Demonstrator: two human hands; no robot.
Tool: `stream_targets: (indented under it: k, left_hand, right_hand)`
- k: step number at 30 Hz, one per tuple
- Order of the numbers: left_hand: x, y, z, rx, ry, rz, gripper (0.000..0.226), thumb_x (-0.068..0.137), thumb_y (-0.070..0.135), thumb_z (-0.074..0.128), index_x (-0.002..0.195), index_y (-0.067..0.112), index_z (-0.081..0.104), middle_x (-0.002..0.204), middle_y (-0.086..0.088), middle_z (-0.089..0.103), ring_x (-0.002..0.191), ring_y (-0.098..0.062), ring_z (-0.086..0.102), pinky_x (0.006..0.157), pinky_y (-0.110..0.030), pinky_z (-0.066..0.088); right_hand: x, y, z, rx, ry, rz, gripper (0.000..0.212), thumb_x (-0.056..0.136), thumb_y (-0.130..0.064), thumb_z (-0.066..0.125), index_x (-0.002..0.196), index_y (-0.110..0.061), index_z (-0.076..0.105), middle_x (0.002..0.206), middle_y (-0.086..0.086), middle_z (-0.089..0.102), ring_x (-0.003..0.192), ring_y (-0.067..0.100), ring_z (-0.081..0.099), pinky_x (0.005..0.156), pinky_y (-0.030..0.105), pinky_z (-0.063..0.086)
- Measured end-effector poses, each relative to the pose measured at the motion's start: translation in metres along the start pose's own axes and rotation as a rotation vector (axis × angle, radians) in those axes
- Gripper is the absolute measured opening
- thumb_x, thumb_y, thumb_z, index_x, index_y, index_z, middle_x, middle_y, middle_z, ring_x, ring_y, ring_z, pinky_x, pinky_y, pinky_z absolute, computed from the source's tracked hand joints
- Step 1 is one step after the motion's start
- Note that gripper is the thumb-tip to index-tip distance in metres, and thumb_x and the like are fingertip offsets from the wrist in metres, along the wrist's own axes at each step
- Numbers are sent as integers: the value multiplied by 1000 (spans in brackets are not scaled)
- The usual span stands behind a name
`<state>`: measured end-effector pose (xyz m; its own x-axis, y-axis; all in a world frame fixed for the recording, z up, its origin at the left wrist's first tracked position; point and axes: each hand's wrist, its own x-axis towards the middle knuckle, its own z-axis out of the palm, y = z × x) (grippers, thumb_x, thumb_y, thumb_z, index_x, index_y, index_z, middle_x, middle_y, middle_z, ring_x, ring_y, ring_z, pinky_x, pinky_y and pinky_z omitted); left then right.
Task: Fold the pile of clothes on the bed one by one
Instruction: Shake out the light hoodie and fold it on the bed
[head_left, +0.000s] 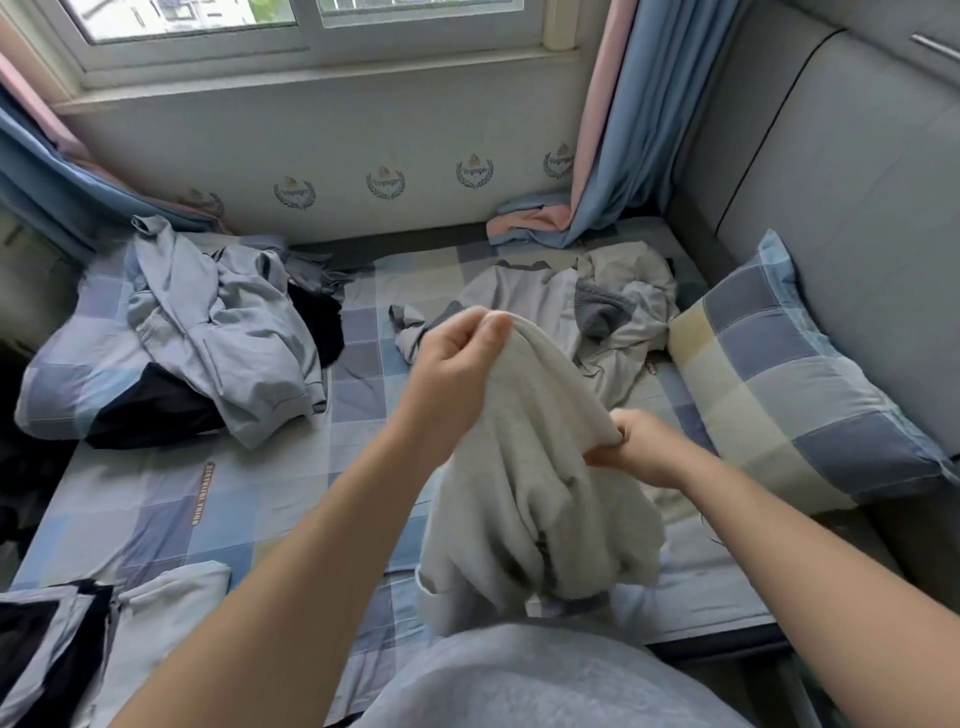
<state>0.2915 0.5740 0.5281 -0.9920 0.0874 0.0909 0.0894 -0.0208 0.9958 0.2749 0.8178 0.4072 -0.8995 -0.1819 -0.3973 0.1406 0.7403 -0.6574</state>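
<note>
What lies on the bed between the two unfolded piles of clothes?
Only bare checked sheet between left pile and right pile, in the head view.

Left forearm (311, 545) bare, reaching in from lower left; right forearm (810, 540) bare, from lower right. My left hand (457, 364) is the higher one, thumb and fingers pinching the top of the cream garment (535, 493). My right hand (641, 452) sits lower, back up, fingers curled round a fold.

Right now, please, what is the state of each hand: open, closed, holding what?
Left hand: closed, pinching the cream garment at its top.
Right hand: closed, gripping the same garment lower down.
</note>
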Motion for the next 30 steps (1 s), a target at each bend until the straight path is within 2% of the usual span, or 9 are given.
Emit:
stream_targets:
  k: [3,5,9,11,13,16,19,27,30]
  left_hand:
    - [6,4,-23,-57,89,0,31,94,29,56,83,0,59,77,-9,43,73,-23,36,64,-37,32]
    - [10,2,-39,-10,160,13,26,96,29,56,79,10,61,76,-9,43,72,-21,38,64,-33,34]
    - [21,-21,-76,405,259,10,6,98,20,65,101,25,63,101,-3,61,82,-3,54,75,-23,47]
    - [21,-30,-84,674,85,7,44,87,27,78,125,34,57,129,0,56,113,-8,52,102,-28,43]
    - [11,-38,-68,732,-246,-78,67,78,37,84,137,34,53,137,7,51,124,-11,49,110,-32,40]
    - [-11,-54,-25,583,-569,-286,40,82,33,82,119,32,64,105,19,65,93,-1,60,88,-28,50]
    - [-19,-68,-16,411,-482,-260,11,91,19,73,84,19,65,73,13,54,68,-6,47,69,-29,40]
    - [-7,-31,-35,95,-111,-193,33,91,34,67,103,3,68,91,-10,64,84,-22,58,77,-40,45]
    - [-4,-19,-43,-94,-59,-236,33,91,35,71,105,5,70,96,-9,70,90,-22,66,83,-38,52]
  right_hand:
    - [-1,27,18,-19,-144,102,13,85,-34,78,85,-23,71,94,1,73,91,18,66,76,33,49]
    - [-1,33,24,56,-194,123,29,87,-34,76,93,-7,73,93,4,73,87,17,64,72,33,45]
    - [-5,1,16,363,-56,-19,52,86,-37,77,95,13,66,84,6,64,83,16,58,72,35,45]
    - [-12,-28,5,424,-16,-164,51,77,-40,79,89,8,66,78,1,63,77,13,56,68,33,44]
    - [-20,-63,-3,353,-45,-287,32,81,-28,78,77,-2,60,65,-7,54,62,8,48,57,28,37]
    - [-25,-104,-6,291,-36,-426,30,87,-15,77,71,-16,51,61,-9,45,53,3,38,51,20,31]
    - [-25,-111,-10,344,12,-421,30,85,-18,79,76,-10,52,64,-5,46,56,4,39,52,18,32]
    - [-30,-21,-7,159,-376,-50,56,65,-39,85,116,-26,67,112,-4,73,107,11,68,92,35,57]
    - [-34,9,27,217,-382,58,35,82,-24,80,115,-25,69,113,-5,73,107,8,68,97,37,55]
